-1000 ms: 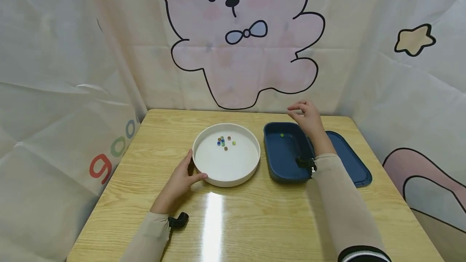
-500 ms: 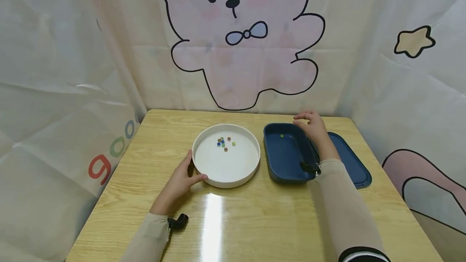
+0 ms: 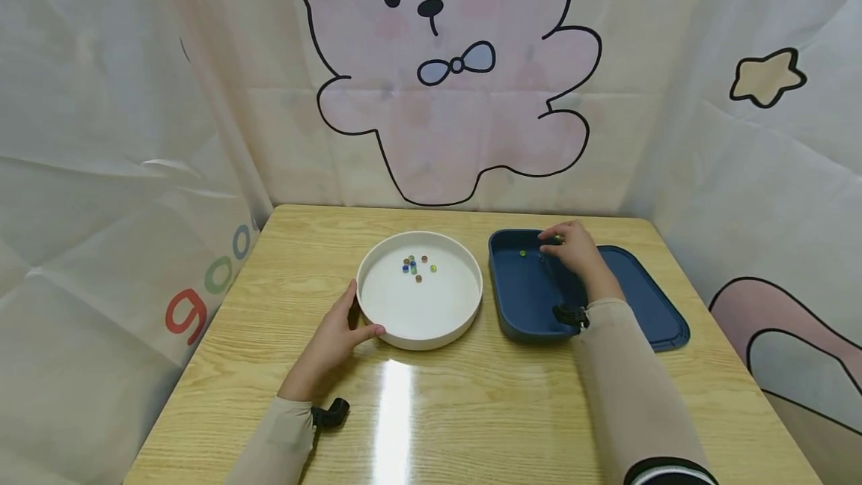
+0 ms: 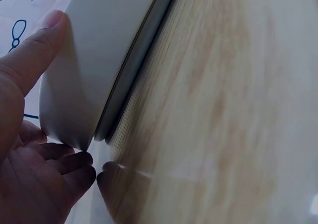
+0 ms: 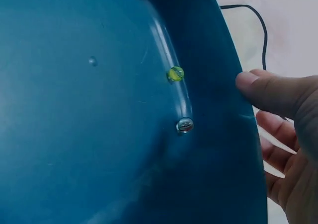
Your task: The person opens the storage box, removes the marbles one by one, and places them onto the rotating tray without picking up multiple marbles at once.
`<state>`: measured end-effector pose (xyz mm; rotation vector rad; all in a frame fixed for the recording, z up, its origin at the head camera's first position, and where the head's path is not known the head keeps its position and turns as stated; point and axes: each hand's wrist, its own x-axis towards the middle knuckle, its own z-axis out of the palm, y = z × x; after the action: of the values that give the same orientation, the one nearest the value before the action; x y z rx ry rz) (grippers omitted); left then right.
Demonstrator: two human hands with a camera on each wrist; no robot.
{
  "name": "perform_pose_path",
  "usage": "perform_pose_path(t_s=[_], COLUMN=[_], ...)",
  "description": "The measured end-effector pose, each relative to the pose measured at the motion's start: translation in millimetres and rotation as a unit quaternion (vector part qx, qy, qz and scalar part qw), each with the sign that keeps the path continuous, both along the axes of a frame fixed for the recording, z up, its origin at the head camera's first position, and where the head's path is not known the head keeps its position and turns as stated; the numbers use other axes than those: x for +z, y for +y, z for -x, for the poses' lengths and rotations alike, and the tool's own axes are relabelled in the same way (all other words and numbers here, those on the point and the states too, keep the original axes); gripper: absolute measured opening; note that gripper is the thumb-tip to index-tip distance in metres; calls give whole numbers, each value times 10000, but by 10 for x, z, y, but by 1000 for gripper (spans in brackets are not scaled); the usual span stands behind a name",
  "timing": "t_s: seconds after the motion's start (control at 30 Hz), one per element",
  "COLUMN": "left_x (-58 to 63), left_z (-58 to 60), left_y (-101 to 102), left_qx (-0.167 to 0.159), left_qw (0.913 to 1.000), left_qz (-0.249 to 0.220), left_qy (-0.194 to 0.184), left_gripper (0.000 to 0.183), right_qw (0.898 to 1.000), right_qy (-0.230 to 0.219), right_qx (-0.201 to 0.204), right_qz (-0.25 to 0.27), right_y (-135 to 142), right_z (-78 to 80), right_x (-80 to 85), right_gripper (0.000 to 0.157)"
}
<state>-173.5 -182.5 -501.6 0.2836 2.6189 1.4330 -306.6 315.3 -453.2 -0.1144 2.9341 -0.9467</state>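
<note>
My left hand (image 3: 334,331) grips the left side of a round white dish (image 3: 420,320), thumb on the near side, other fingers round the outside. Inside the dish lie several small glass marbles (image 3: 414,270), brown, blue, green and yellow. My right hand (image 3: 579,253) is over the far right part of a dark blue box (image 3: 528,305), thumb and fingers curled. A yellow-green marble (image 3: 559,239) shows between them in the head view; the thumb hides that spot in the right wrist view. In the box lie another yellow-green marble (image 5: 175,74) and a clear marble (image 5: 185,125) with red inside.
A flat blue lid (image 3: 649,302) lies on the wooden table (image 3: 438,418) to the right of the box, partly behind the right forearm. A printed curtain (image 3: 431,133) closes off the back, with more hanging at both sides.
My right hand has come down and toward me, from above the box's far edge to over its far right part. The left hand and the dish have stayed in place.
</note>
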Motion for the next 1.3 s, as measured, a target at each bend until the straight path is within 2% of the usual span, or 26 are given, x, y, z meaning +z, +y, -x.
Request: perform_pose_path(t_s=[0.13,0.23,0.6,0.8,0.97,1.13,1.3], left_x=[2,3,29,35,41,34,-8], left_z=[10,11,-3,-10,3,12,-14], left_y=[-4,-3,-34,-58,-30,-9,-9], left_qx=[9,27,89,116,36,33,31], left_qw=[10000,10000,10000,9999,10000,10000,10000], left_qz=[-21,-69,26,-19,-17,-54,-72], left_qy=[26,15,-17,-67,-55,-21,-57], left_gripper=[121,121,124,123,123,122,120], right_qw=[9995,9993,9970,9932,9890,9902,9946], right_qy=[-80,-171,-431,-729,-925,-812,-343], right_qx=[-91,-146,-140,-65,-271,-328,-464], right_qz=[-281,-304,-627,-908,-1125,-1088,-862], right_y=[-40,-65,-164,-201,-176,-159,-155], right_z=[19,23,9,24,-20,-50,-72], right_x=[-8,-28,-124,-182,-157,-127,-111], right_gripper=[32,31,29,29,22,19,23])
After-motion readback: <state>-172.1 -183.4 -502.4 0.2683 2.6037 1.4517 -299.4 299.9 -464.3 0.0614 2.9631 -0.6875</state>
